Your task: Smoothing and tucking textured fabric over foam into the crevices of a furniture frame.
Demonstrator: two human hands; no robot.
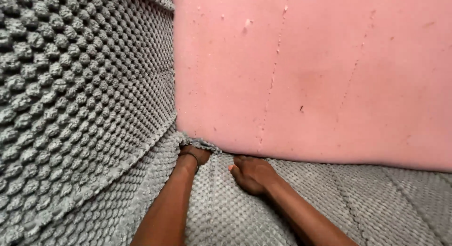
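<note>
A grey bobble-textured fabric cover (70,100) lies over the left side and runs along the bottom, under a pink foam slab (320,72). My left hand (194,154) reaches into the corner where fabric and foam meet; its fingers are hidden under the fabric edge, and a dark band circles the wrist. My right hand (252,173) rests on the grey fabric just below the foam's lower edge, fingers curled against that edge, thumb showing. What either hand grips is hidden.
The pink foam fills the upper right and shows small nicks and faint vertical seams. A stitched seam (141,152) runs diagonally across the grey fabric toward the corner. More quilted grey fabric (376,203) spreads to the lower right.
</note>
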